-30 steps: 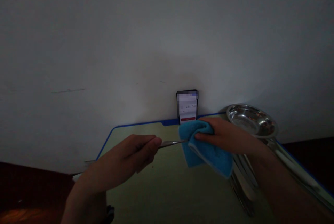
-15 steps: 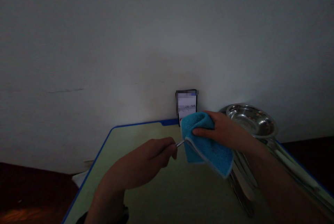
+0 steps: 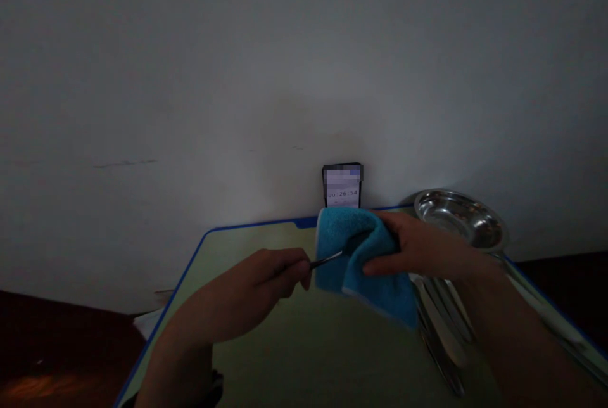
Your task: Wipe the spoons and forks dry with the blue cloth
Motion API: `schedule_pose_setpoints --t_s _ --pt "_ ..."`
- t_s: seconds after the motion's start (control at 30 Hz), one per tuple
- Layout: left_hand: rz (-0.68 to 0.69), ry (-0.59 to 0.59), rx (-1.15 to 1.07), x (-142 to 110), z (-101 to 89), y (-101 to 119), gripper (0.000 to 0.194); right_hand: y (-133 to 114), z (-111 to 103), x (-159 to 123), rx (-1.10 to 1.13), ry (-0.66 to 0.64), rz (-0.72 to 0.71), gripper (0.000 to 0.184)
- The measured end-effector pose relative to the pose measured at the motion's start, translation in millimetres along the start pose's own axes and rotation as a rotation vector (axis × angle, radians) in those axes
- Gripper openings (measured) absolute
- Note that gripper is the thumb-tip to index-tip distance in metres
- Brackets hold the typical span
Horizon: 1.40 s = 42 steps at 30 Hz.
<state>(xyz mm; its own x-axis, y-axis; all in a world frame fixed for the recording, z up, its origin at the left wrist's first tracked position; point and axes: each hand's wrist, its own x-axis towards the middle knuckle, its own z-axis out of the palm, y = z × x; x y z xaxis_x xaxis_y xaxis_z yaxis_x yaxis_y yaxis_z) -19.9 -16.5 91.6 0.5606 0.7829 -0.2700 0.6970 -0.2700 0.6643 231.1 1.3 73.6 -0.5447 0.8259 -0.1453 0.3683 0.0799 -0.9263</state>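
Between the fingertips of my left hand (image 3: 266,287) is the end of a thin metal utensil handle (image 3: 327,260). Its other end disappears into a fold of a blue cloth (image 3: 332,230), so I cannot tell what kind of utensil it is. My right hand (image 3: 408,243) is closed on the cloth, thumb below and fingers behind, with the cloth wrapped about the hidden part of the utensil. Both hands are above the table, and the cloth's lower corner hangs down to the right.
A phone (image 3: 342,189) showing a timer leans on the wall behind the cloth. At the table's back right stands a shiny metal bowl (image 3: 460,218). Several utensils (image 3: 441,325) lie under my right forearm. The pale table (image 3: 266,357) has a blue edge.
My left hand has drawn slightly left, and more of the metal handle shows. My right hand has shifted a little right and down, with the cloth fold opening around the utensil.
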Motion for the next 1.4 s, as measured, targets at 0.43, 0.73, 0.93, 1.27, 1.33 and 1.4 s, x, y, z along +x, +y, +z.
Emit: schedule_pose_setpoints --t_s 0.43,0.73,0.93,1.27,1.33,1.4 --pt "0.01 0.007 0.023 0.4 -0.2 0.7 0.025 3.3 1.4 3.3 -0.049 -0.05 -0.079 0.034" --pt "-0.012 -0.006 0.065 -0.3 -1.9 4.6 0.027 2.4 -5.9 -0.2 -0.195 0.005 -0.043 0.031" --pt "-0.005 0.004 0.12 0.9 -0.2 12.6 0.028 3.3 5.9 11.0 -0.325 0.161 -0.095 0.021" --pt "0.024 0.071 -0.001 -3.0 0.1 2.1 0.025 -2.5 24.3 16.7 -0.323 0.371 -0.112 0.035" --pt "0.026 0.103 -0.022 -1.9 0.6 0.9 0.025 -1.9 26.3 18.8 -0.289 0.442 -0.113 0.036" --pt "0.038 0.129 -0.052 0.5 1.4 -0.5 0.025 0.4 24.9 18.9 -0.197 0.48 -0.082 0.037"
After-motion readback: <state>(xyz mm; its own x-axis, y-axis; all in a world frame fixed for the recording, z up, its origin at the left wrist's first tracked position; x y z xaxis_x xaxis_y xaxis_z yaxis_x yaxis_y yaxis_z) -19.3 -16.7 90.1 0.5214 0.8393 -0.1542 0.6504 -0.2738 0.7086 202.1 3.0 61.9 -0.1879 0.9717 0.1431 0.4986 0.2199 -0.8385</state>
